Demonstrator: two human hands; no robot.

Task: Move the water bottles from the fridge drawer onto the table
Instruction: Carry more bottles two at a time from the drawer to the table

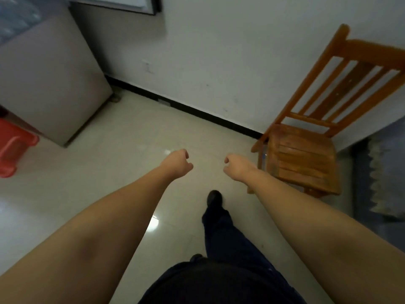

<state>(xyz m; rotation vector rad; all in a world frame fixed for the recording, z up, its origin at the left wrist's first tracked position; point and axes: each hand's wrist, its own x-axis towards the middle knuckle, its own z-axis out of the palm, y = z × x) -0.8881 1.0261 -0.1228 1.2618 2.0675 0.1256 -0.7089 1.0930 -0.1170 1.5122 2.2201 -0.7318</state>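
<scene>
Looking down from head height at a pale tiled floor (87,194) that fills most of the view, with a white wall (230,62) and its black skirting strip (197,110) running from ten o'clock down toward three o'clock. A grey cabinet-like box (50,84), possibly the fridge, stands at nine to ten o'clock; no drawer shows on it. On top of it, at the eleven o'clock corner, lies blurred clear plastic (17,18) that may be packaged water bottles, though this cannot be told for sure. A wooden slat-back chair (306,154) stands at three o'clock against the wall, its seat bare. A red plastic stool (15,148) sits at nine o'clock, just beside the grey box. Part of a dark-framed board (140,5) hangs at twelve o'clock. Two bare forearms reach forward from the bottom corners toward the centre. The left hand (177,163) and the right hand (237,166) are near each other but apart, both with fingers curled loosely inward and holding nothing. Below them, at six o'clock, a dark trouser leg (223,233) ends in a dark shoe (214,197) planted on the tiles
</scene>
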